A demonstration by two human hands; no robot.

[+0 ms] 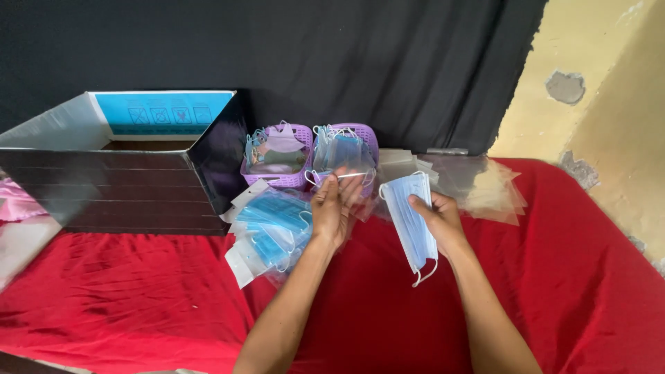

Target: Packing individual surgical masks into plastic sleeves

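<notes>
A person's right hand (438, 220) pinches a pleated pale-blue paper face mask (410, 221) above the red cloth-covered table (568, 291), while the left hand (332, 208) closes thumb and fingers on a thin clear plastic sleeve (346, 174) (barely visible). The slippery sleeve could slide free, or a dangling ear loop could snag. Left of that grip lie sealed blue mask packets (271, 232); beyond it, two purple baskets (299, 181); farther left, a dark box with a blue pictogram label (163, 113).
</notes>
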